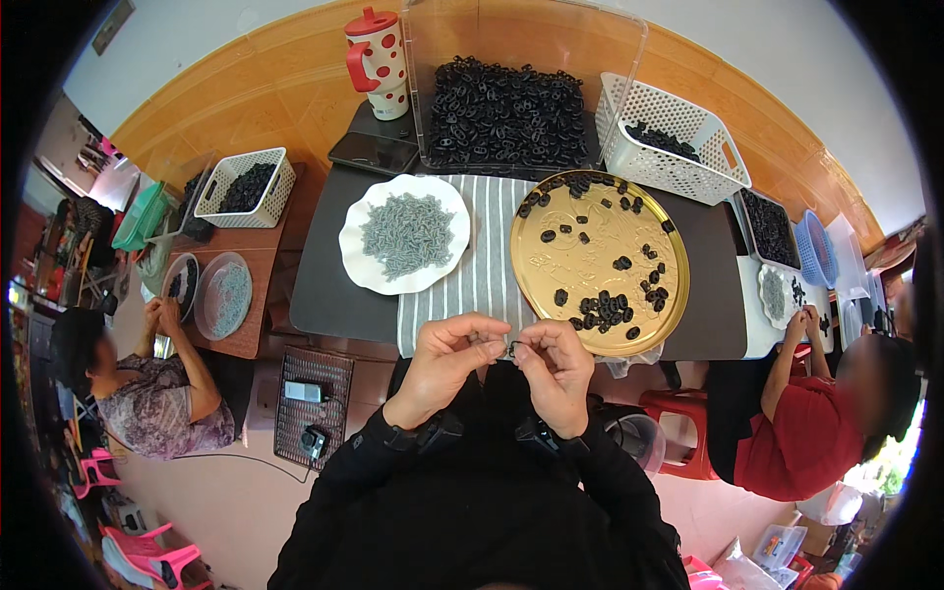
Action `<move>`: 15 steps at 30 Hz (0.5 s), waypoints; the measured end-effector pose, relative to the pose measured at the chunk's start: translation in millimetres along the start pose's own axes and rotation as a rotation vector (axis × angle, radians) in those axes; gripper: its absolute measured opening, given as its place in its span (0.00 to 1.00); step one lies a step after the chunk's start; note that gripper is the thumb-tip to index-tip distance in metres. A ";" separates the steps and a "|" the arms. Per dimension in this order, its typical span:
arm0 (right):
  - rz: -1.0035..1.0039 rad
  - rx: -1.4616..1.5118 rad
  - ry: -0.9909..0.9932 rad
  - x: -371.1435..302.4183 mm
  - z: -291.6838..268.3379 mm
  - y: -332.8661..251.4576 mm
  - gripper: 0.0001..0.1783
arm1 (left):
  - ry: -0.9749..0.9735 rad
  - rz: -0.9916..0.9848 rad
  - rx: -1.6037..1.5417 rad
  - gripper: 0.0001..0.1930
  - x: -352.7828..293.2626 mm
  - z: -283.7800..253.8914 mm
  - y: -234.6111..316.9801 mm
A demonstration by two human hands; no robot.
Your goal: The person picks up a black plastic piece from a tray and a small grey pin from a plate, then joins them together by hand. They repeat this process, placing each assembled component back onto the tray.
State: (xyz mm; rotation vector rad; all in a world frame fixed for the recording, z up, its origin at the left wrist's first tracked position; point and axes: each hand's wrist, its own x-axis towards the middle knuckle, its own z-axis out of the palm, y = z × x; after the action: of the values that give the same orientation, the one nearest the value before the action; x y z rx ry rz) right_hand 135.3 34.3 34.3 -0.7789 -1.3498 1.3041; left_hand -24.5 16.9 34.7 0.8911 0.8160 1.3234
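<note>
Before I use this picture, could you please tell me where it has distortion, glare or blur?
In the head view, fisheye bending curves the orange wall panel; corners are black; the gold tray shines; light at lower right is washed out; both seated people have blurred faces; left hand and right hand look sharp.

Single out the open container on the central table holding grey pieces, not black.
The scalloped white plate: it alone holds small grey rod-shaped pieces. The round gold tray, clear rectangular plastic box and perforated white plastic basket hold small black pieces.
</note>
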 end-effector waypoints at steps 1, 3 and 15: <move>-0.014 -0.007 0.003 -0.3 0.7 -0.4 0.08 | 0.001 -0.002 0.004 0.10 -0.3 0.1 -0.6; -0.015 0.001 0.006 -0.4 1.8 -0.2 0.08 | 0.003 -0.002 0.008 0.10 -1.0 -0.1 -1.6; -0.103 -0.176 0.031 -5.9 -3.0 0.7 0.09 | 0.016 0.000 0.094 0.10 -3.7 5.1 -3.6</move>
State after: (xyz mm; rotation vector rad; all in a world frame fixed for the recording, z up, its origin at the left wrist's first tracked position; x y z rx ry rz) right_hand 139.4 29.7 31.7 -0.8342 -1.4740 1.0995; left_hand -18.6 12.7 33.7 0.9548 0.8965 1.3024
